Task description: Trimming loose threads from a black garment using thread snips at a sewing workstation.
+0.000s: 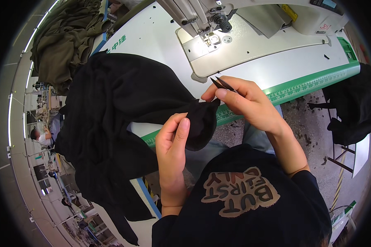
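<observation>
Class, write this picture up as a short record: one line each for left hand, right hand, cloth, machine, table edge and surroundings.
Left hand: grips one end of the black cloth
Right hand: holds a black two-pointed tool
Cloth: bunched, draped over the white table
Sewing machine: beyond the hands, needle area brightly lit
Table edge: green, ruler markings
Surroundings: olive-brown cloth pile, upper left

Left hand (172,138) and right hand (248,103) near each other, fingers curled
The left points upward, thumb (181,131) beside the bent index finger (171,122); the right reaches inward (thumb aimed leftward), its bare forearm (290,152) slanting up from the lower right
</observation>
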`<action>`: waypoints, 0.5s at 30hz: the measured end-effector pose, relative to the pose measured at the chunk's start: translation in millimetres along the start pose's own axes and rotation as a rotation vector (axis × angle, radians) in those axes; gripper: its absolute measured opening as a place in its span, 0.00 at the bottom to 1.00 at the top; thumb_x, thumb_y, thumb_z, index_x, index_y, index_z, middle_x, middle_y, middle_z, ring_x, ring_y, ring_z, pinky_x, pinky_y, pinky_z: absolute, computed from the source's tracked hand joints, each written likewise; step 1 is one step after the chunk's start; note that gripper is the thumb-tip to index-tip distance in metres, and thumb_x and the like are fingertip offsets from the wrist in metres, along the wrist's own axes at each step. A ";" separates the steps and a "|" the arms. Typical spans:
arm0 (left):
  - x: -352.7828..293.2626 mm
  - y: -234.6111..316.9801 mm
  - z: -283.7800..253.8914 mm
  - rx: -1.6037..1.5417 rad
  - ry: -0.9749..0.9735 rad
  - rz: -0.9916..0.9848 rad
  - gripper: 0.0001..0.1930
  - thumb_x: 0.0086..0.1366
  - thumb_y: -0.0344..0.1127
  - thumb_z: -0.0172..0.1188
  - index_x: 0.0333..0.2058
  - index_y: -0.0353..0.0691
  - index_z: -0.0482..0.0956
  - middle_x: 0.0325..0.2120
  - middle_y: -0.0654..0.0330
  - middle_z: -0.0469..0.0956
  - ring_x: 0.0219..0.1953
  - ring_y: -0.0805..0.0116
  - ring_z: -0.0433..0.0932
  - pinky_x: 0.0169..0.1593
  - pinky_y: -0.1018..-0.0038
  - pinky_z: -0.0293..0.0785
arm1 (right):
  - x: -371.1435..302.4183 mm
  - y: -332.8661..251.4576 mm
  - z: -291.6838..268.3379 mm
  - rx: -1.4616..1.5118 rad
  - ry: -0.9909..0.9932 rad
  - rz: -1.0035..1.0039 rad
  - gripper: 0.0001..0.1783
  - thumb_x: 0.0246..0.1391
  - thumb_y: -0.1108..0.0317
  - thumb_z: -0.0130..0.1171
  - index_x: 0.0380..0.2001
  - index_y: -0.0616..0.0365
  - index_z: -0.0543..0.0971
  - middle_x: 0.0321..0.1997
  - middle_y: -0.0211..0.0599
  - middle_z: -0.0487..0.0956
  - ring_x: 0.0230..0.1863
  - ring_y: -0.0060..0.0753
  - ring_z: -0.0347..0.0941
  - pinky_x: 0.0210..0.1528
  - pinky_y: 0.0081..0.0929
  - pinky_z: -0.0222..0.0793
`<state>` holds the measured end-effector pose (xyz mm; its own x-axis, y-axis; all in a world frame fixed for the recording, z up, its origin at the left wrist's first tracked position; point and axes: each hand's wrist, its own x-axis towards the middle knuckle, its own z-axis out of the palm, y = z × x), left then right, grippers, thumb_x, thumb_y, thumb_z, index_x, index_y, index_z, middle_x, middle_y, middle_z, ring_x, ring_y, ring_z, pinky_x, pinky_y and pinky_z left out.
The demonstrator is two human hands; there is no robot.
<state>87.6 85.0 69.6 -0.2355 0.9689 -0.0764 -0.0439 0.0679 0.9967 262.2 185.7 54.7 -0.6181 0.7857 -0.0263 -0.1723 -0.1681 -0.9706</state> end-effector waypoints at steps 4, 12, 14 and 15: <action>0.8 1.3 0.6 -0.006 0.006 -0.007 0.12 0.70 0.33 0.50 0.41 0.28 0.77 0.35 0.65 0.76 0.37 0.81 0.71 0.44 0.84 0.66 | -0.2 2.4 2.4 0.007 0.053 -0.033 0.12 0.60 0.64 0.51 0.38 0.59 0.80 0.28 0.20 0.73 0.22 0.06 0.55 0.23 0.11 0.47; 3.0 3.6 4.7 -0.035 -0.011 0.028 0.14 0.71 0.34 0.47 0.43 0.27 0.77 0.36 0.63 0.78 0.39 0.78 0.73 0.47 0.82 0.66 | -13.9 3.7 10.8 -0.063 0.211 -0.124 0.09 0.59 0.69 0.54 0.39 0.60 0.78 0.28 0.21 0.73 0.25 0.09 0.62 0.27 0.10 0.54; 3.2 4.0 5.7 -0.039 0.007 0.033 0.15 0.72 0.34 0.46 0.45 0.27 0.77 0.37 0.61 0.78 0.41 0.77 0.74 0.48 0.81 0.67 | -19.1 2.0 13.7 -0.113 0.176 -0.142 0.08 0.58 0.71 0.56 0.40 0.61 0.78 0.29 0.22 0.73 0.26 0.10 0.63 0.28 0.10 0.56; 3.6 4.4 6.4 -0.039 0.005 0.032 0.15 0.72 0.34 0.46 0.45 0.27 0.77 0.37 0.61 0.78 0.41 0.77 0.74 0.48 0.81 0.67 | -20.2 2.2 14.3 -0.114 0.178 -0.141 0.08 0.58 0.71 0.56 0.40 0.61 0.78 0.29 0.22 0.73 0.26 0.10 0.63 0.28 0.10 0.56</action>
<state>92.8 90.3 73.9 -0.2422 0.9692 -0.0448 -0.0742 0.0275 0.9969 263.4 160.9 56.5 -0.4476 0.8907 0.0794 -0.1538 0.0108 -0.9880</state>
